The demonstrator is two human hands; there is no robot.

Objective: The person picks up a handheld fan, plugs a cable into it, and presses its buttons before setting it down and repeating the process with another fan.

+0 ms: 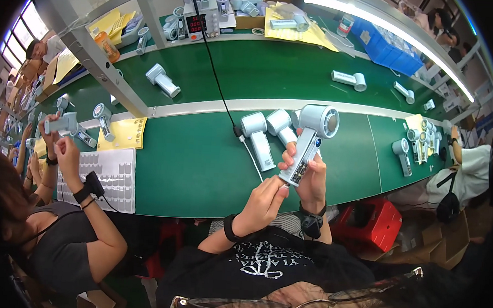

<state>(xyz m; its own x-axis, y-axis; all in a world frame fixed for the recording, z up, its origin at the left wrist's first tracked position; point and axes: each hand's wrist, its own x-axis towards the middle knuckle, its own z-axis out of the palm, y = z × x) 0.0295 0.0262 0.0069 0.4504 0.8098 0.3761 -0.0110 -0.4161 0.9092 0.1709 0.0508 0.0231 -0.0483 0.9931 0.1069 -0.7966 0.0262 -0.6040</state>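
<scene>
Fan (315, 124): likely light, stiff; bare innards (298, 170) probably fragile.
We grip handle (306, 156) sides: right hand (313, 185) clamped round; left hand (260, 204) at base, pinch unclear.

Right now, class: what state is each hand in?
Left hand: closed at the lower end of the raised fan; anything pinched is hidden.
Right hand: closed, holding that fan.

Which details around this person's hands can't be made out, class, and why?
All in the head view:
- Held fan: far side, turned away.
- Left hand: anything pinched, hidden by its fingers.
- Fan behind: lower handle, covered by the held fan and right hand.
- Blue bin: exact contents, too small.
</scene>
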